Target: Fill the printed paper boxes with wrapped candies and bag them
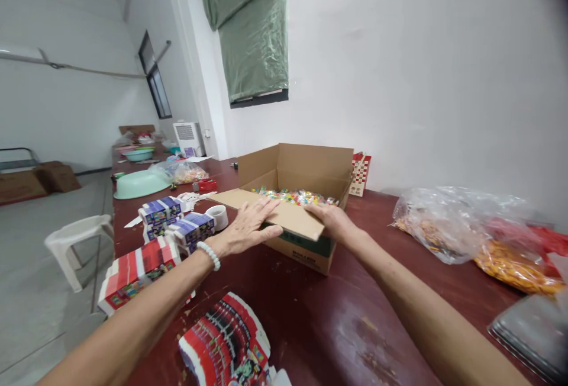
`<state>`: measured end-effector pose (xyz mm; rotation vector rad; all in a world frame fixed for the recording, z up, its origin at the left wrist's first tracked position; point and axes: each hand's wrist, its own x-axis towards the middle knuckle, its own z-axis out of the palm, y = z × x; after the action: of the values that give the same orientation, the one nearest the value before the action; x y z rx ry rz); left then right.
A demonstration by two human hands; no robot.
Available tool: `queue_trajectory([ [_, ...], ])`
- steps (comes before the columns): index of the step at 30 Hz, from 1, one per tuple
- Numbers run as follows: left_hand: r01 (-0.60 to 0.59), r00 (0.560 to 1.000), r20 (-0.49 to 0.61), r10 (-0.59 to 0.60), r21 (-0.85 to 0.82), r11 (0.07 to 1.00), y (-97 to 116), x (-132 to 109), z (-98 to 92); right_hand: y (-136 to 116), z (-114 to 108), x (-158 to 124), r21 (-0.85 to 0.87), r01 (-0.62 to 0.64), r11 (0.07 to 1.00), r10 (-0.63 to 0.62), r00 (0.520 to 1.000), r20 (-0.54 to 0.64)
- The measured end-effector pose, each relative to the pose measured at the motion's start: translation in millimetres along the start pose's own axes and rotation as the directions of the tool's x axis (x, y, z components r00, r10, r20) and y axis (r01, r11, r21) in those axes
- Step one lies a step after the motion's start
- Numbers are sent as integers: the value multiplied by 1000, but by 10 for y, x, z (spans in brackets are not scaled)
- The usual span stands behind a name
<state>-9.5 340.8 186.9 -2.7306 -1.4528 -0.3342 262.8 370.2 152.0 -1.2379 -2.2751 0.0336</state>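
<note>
A cardboard box stands on the dark red table, full of small colourful wrapped pieces. Its near flap is folded outward toward me. My left hand lies flat on this flap with its fingers stretched out; a pale bead bracelet circles the wrist. At the flap's right corner is my right hand, closed on the edge with its fingertips partly hidden. Below my left forearm, a fanned stack of red and black printed cartons lies on the table.
To the left sit bundled red cartons, purple cartons, a white tape roll and a pale green basin. Clear bags of orange and tan pieces lie at the right. A white stool stands on the floor.
</note>
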Motion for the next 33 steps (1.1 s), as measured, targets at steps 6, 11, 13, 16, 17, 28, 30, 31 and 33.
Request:
queue_trajectory([
  [6, -178, 928, -343, 146, -63, 982, 268, 426, -134, 713, -318, -245, 178, -30, 984, 41, 998, -57],
  [11, 284, 781, -554, -288, -95, 954, 22, 950, -632, 744, -210, -375, 248, 30, 968, 20, 980, -196],
  [13, 529, 740, -464, -487, -46, 847, -166, 1181, -729, 719, -174, -393, 270, 69, 960, -2, 971, -238],
  [16, 655, 703, -324, -633, -52, 754, -427, 1430, -742, 696, -162, -395, 276, 84, 958, -12, 967, -255],
  [17, 666, 698, -306, -648, -57, 744, -485, 1476, -724, 690, -163, -394, 274, 78, 959, -5, 966, -257],
  [28, 608, 693, -465, -550, -33, 793, -388, 1062, -348, 385, -28, -640, 142, 64, 988, -22, 961, -276],
  [30, 615, 661, -493, -565, -76, 785, -416, 788, -341, 258, 44, -811, 120, 94, 988, -54, 953, -298],
  [31, 617, 646, -500, -577, -103, 780, -434, 621, -335, 191, 89, -911, 109, 110, 988, -71, 947, -314],
  [33, 608, 635, -487, -600, -164, 777, -463, 243, -300, 61, 194, -1127, 85, 139, 987, -103, 935, -339],
])
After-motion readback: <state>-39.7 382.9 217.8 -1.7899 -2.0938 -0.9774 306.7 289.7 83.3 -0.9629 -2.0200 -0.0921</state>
